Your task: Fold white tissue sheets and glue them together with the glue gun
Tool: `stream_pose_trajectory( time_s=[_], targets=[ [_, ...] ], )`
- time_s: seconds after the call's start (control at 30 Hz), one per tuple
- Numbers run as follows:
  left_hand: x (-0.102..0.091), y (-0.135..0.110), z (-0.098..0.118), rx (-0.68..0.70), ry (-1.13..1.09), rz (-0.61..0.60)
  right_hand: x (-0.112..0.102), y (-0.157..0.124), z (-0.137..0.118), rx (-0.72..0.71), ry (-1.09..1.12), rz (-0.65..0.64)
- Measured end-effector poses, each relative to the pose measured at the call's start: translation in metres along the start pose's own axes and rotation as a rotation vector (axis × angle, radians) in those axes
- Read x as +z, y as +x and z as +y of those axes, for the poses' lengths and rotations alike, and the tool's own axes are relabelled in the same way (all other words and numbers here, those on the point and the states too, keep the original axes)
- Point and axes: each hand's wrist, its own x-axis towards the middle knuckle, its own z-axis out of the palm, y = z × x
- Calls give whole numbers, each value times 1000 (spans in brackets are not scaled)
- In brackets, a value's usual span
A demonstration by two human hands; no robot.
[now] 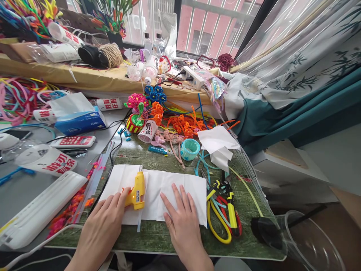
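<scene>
A sheet of white paper (175,180), creased like a tissue, lies across the front of the green wood-patterned board. On its left part is a yellow hot glue gun (138,192), nozzle pointing away from me. My left hand (108,210) has its fingers curled at the glue gun's handle and orange trigger; some fingertips are hidden. My right hand (182,214) lies flat on the paper with fingers spread, holding nothing. Just right of the paper are yellow-and-black pliers (231,210) and scissors with yellow handles (219,226). A translucent glue stick (139,222) shows below the gun.
Behind the paper stand a turquoise ring-shaped pot (190,149), orange pipe-cleaner flowers (183,126) and a striped pot (135,123). White tissue (218,143) lies at the right. A white power strip (42,210) and a tissue pack (79,118) are left; a clear cup (307,241) sits front right.
</scene>
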Motion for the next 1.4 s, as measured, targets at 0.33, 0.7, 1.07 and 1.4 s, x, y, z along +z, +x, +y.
stream_pose_trajectory(
  time_s=[0.33, 0.7, 1.07, 1.4],
  targets=[
    [3, -3, -1, -50, -32, -86, 4, 21, -5, 12, 6, 49],
    [6, -4, 0, -55, -33, -129, 13, 53, -13, 11, 27, -5],
    [4, -3, -1, 18, 56, 2, 19, 16, -22, -84, 5, 23],
    [-14, 2, -3, -141, 40, 143, 29, 0, -37, -38, -44, 156]
  ],
)
